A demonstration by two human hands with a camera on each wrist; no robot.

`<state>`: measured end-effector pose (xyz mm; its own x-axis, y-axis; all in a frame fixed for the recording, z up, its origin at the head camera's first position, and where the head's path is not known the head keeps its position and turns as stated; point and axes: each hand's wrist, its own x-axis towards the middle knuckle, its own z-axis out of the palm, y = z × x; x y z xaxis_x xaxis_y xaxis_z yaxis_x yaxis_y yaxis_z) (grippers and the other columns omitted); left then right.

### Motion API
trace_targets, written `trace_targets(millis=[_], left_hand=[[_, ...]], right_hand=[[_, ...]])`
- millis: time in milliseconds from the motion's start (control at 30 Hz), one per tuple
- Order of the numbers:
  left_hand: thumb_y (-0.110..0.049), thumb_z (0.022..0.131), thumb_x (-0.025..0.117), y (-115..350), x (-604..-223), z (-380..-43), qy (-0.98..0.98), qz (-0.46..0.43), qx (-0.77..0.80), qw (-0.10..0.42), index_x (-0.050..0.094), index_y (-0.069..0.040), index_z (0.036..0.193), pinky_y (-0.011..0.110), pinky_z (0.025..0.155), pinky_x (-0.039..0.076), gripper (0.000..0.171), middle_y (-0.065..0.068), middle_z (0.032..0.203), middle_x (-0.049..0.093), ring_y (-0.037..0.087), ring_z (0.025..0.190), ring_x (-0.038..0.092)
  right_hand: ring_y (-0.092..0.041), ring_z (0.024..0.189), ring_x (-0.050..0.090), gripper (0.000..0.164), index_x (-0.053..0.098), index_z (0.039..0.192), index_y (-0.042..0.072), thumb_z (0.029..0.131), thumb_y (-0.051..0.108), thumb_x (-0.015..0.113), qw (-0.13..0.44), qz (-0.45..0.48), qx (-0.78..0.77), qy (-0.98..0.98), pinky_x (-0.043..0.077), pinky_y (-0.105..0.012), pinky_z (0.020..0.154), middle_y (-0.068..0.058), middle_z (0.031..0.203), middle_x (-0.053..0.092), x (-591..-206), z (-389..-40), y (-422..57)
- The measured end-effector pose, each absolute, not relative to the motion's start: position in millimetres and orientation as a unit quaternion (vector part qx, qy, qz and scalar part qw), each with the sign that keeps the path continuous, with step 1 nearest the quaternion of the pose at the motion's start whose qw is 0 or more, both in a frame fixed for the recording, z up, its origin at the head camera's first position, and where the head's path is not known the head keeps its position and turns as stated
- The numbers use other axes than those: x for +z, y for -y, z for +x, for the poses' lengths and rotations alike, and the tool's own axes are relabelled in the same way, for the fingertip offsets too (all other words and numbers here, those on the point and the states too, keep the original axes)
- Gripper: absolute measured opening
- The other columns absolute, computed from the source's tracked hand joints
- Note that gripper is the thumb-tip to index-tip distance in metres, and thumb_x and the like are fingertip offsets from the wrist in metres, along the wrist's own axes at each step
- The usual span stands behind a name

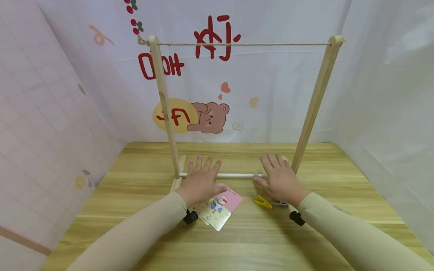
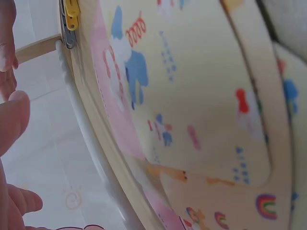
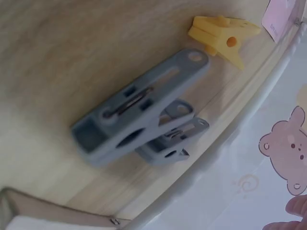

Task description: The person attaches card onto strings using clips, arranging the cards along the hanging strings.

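Observation:
My left hand [image 1: 200, 182] is spread flat, palm down, above several printed cards, partly covering them. A cream card [image 1: 217, 216] with cartoon figures overlaps a pink card [image 1: 232, 198]; the left wrist view shows a rainbow-printed card [image 2: 240, 199] beneath. To the right, my right hand [image 1: 281, 184] is spread likewise, fingers straight and holding nothing. Beside it lie a yellow clothespin [image 1: 263, 202] and a grey clothespin [image 1: 280, 204]. The right wrist view shows a second grey clothespin [image 3: 170, 143] behind the nearer one. Whether either palm touches the table cannot be seen.
A wooden frame stands behind the cards, with a left post [image 1: 164, 98], a right post [image 1: 315, 101] and a white rod [image 1: 237, 175] low between them. A rope [image 1: 244, 44] stretches across the top. Printed white cloth [image 1: 278, 82] hangs behind the wooden table [image 1: 237, 248].

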<state>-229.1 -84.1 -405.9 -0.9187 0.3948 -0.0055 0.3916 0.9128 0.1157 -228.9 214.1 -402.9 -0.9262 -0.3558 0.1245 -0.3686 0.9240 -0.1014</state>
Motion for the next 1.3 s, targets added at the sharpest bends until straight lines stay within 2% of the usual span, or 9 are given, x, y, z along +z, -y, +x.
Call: trace_targets(millis=[133, 267, 400, 533, 700, 800, 933, 1067, 1300], left_hand=[[-0.072, 0.097, 0.057, 85.8, -402.9, -223.6, -0.977, 0.205, 0.061, 0.023, 0.026, -0.021, 0.168, 0.07, 0.126, 0.017, 0.093, 0.017, 0.174, 0.025, 0.052, 0.159, 0.017], [-0.07, 0.097, 0.059, 88.0, -400.9, -218.2, -0.974, 0.212, 0.065, 0.036, 0.032, -0.016, 0.166, 0.068, 0.125, 0.023, 0.091, 0.017, 0.17, 0.034, 0.049, 0.158, 0.027], [-0.069, 0.097, 0.061, 89.3, -403.1, -215.3, -0.973, 0.217, 0.061, 0.044, 0.039, -0.013, 0.163, 0.06, 0.124, 0.033, 0.09, 0.015, 0.166, 0.043, 0.043, 0.155, 0.037], [-0.07, 0.095, 0.063, 89.4, -405.6, -214.7, -0.973, 0.218, 0.057, 0.047, 0.043, -0.014, 0.161, 0.05, 0.117, 0.045, 0.088, 0.01, 0.159, 0.052, 0.033, 0.149, 0.049], [-0.068, 0.095, 0.065, 87.9, -409.9, -212.4, -0.97, 0.229, 0.062, 0.055, 0.046, -0.013, 0.158, 0.045, 0.108, 0.052, 0.086, 0.006, 0.15, 0.06, 0.026, 0.137, 0.06], [-0.066, 0.094, 0.068, 86.9, -414.3, -209.0, -0.969, 0.231, 0.064, 0.067, 0.055, -0.015, 0.148, 0.042, 0.093, 0.054, 0.076, 0.001, 0.125, 0.068, 0.022, 0.114, 0.067], [-0.062, 0.092, 0.073, 86.9, -417.6, -206.2, -0.968, 0.231, 0.058, 0.075, 0.062, -0.018, 0.132, 0.039, 0.082, 0.048, 0.061, -0.005, 0.098, 0.061, 0.018, 0.094, 0.061], [-0.059, 0.09, 0.076, 86.4, -418.8, -204.7, -0.968, 0.233, 0.048, 0.075, 0.061, -0.015, 0.139, 0.04, 0.085, 0.05, 0.067, -0.001, 0.106, 0.064, 0.023, 0.102, 0.062], [-0.057, 0.088, 0.077, 83.3, -422.1, -205.1, -0.968, 0.234, 0.037, 0.077, 0.059, -0.012, 0.145, 0.042, 0.089, 0.051, 0.074, 0.004, 0.114, 0.066, 0.027, 0.103, 0.062]], right_hand=[[-0.057, 0.152, 0.03, 0.083, 0.03, 0.162, -0.001, 0.105, 0.051, 0.059, 0.061, 0.204, 0.07, 0.975, 0.031, -0.069, 0.12, -0.032, 0.166, 0.031, -398.7, -224.2, -218.1], [-0.052, 0.14, 0.051, 0.068, 0.048, 0.149, -0.008, 0.105, 0.04, 0.064, 0.069, 0.229, 0.08, 0.968, 0.044, -0.062, 0.114, -0.032, 0.152, 0.052, -393.6, -218.5, -222.7], [-0.045, 0.124, 0.065, 0.055, 0.059, 0.139, -0.007, 0.105, 0.036, 0.066, 0.061, 0.229, 0.08, 0.968, 0.054, -0.057, 0.102, -0.026, 0.138, 0.065, -391.1, -213.3, -228.5], [-0.044, 0.118, 0.069, 0.047, 0.065, 0.134, -0.003, 0.103, 0.032, 0.069, 0.059, 0.222, 0.085, 0.97, 0.055, -0.057, 0.099, -0.023, 0.132, 0.071, -390.7, -213.3, -232.2], [-0.04, 0.11, 0.072, 0.038, 0.072, 0.125, -0.001, 0.101, 0.03, 0.072, 0.049, 0.231, 0.085, 0.968, 0.058, -0.055, 0.094, -0.02, 0.122, 0.075, -393.0, -214.5, -235.1], [-0.036, 0.103, 0.074, 0.035, 0.075, 0.12, 0.0, 0.1, 0.029, 0.074, 0.042, 0.236, 0.083, 0.967, 0.061, -0.052, 0.089, -0.018, 0.117, 0.076, -395.6, -214.9, -236.6], [-0.028, 0.092, 0.075, 0.032, 0.076, 0.119, 0.002, 0.099, 0.028, 0.075, 0.018, 0.24, 0.077, 0.967, 0.062, -0.045, 0.08, -0.016, 0.115, 0.077, -395.2, -216.8, -237.5], [-0.019, 0.085, 0.073, 0.028, 0.076, 0.12, 0.006, 0.1, 0.026, 0.074, -0.012, 0.251, 0.075, 0.965, 0.06, -0.037, 0.071, -0.012, 0.112, 0.077, -397.0, -218.1, -238.6], [-0.013, 0.085, 0.068, 0.029, 0.076, 0.115, 0.007, 0.098, 0.03, 0.076, -0.022, 0.279, 0.084, 0.956, 0.058, -0.036, 0.076, -0.002, 0.103, 0.077, -405.7, -218.2, -235.3]])
